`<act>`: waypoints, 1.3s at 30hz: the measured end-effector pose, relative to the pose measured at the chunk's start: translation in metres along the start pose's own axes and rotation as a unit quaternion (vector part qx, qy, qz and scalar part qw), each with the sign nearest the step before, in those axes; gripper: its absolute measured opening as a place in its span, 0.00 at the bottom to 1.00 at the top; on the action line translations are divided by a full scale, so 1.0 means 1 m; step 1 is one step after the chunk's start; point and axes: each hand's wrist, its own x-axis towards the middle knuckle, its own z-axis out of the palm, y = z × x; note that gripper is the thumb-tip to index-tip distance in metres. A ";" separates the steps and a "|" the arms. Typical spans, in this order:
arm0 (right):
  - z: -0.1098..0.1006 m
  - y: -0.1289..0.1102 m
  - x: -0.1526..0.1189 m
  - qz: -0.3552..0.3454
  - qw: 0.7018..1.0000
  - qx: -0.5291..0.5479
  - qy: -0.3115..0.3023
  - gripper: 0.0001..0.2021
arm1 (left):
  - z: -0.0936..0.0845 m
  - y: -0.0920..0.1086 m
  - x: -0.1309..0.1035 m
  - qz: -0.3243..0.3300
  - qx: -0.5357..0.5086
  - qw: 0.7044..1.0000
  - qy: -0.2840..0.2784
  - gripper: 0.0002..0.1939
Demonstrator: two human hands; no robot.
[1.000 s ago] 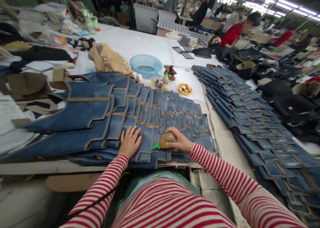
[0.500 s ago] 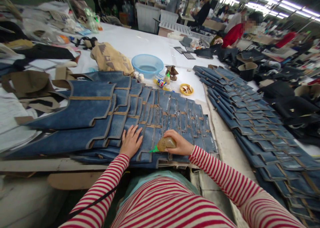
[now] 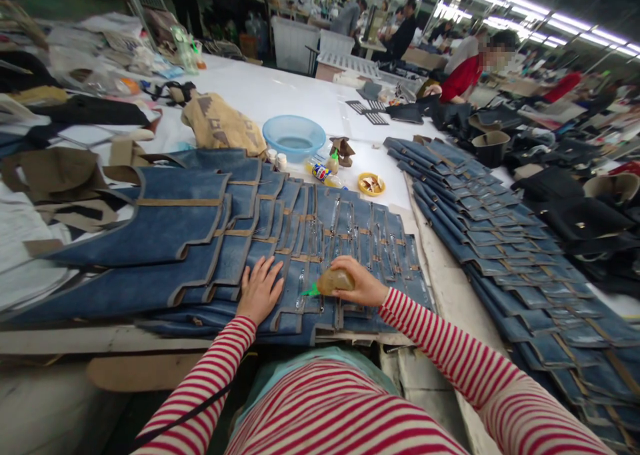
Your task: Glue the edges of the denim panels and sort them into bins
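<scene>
My left hand (image 3: 260, 288) lies flat with fingers spread on overlapping blue fabric panels (image 3: 183, 225) with grey-brown bound edges. In my right hand (image 3: 359, 282) is a squeeze bottle (image 3: 335, 282) of amber liquid, tipped sideways with its green nozzle pointing left, just at the panel surface. A shiny wet streak (image 3: 301, 285) shows beside the nozzle tip. More glossy streaks run over the panels to the right and behind the bottle. Tan strips cross the panels.
Beyond the panels stand a blue basin (image 3: 294, 137), a yellow dish (image 3: 371, 184), a soft-drink bottle (image 3: 323, 172) lying down and another green-tipped squeeze bottle (image 3: 333, 162). A second row of blue panels (image 3: 500, 235) spreads to the right. A co-worker in red (image 3: 460, 78) is farther back.
A shiny wet streak now shows beside the nozzle, where the panel looked dry before. The bottle in my right hand has shifted slightly away from me. My left hand stays on the panels.
</scene>
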 end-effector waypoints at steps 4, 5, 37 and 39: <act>-0.003 0.012 0.009 0.038 0.996 -0.023 0.076 0.23 | 0.000 0.000 0.000 0.002 0.003 1.000 0.002 0.21; -0.003 0.015 0.013 0.042 0.994 -0.030 0.092 0.23 | 0.000 0.000 0.000 0.002 0.005 1.000 0.001 0.21; -0.034 0.071 0.086 -0.017 0.987 -0.127 0.098 0.22 | 0.004 -0.005 0.001 0.005 0.006 1.000 0.004 0.22; -0.036 0.076 0.093 -0.015 0.986 -0.135 0.100 0.22 | 0.004 -0.005 0.001 0.004 0.008 1.000 0.004 0.22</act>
